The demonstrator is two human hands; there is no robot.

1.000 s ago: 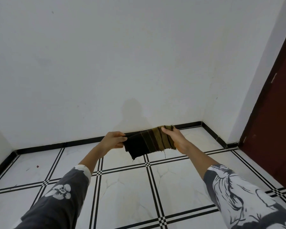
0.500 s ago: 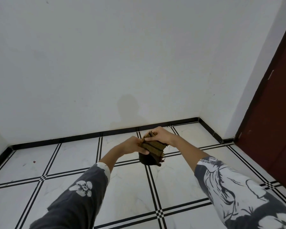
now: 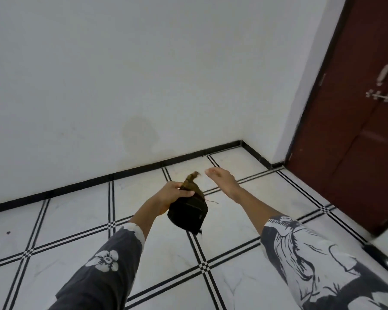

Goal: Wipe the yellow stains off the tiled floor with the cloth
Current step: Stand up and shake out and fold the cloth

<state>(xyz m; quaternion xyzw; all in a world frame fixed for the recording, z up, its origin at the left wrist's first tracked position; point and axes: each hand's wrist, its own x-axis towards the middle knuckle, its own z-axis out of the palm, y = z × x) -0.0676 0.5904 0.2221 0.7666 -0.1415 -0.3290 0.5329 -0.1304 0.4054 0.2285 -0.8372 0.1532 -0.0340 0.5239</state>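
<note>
Holding the cloth (image 3: pixel 188 212), the left grip (image 3: pixel 176 194) is a bare hand with fingers and thumb curled round the upper part of the bundle. Cloth is bunched into a lump that hangs below the hand, mid scene, up off the tiled floor (image 3: pixel 76 209). Its lower part is dark brown to black. The top shows an olive-yellow band, and a frayed tuft sticks up above the fingers. Loose threads trail from the right edge and the bottom.

Right grip (image 3: pixel 220 179) is a bare hand just right of the cloth and a bit farther, not touching it. Its fingers are loosely spread and hold nothing.

Both sleeves are grey with white print: a flower on the left sleeve (image 3: pixel 103 262), a larger pattern on the right sleeve (image 3: pixel 311 265).

Floor is white marbled tiles with black-and-white striped borders. Black skirting (image 3: pixel 99 182) runs along the white wall (image 3: pixel 143 63) at the far side. Dark red door (image 3: pixel 356 135) with metal fittings stands at right. Small dark speck (image 3: pixel 8 232) lies on a tile at far left.
</note>
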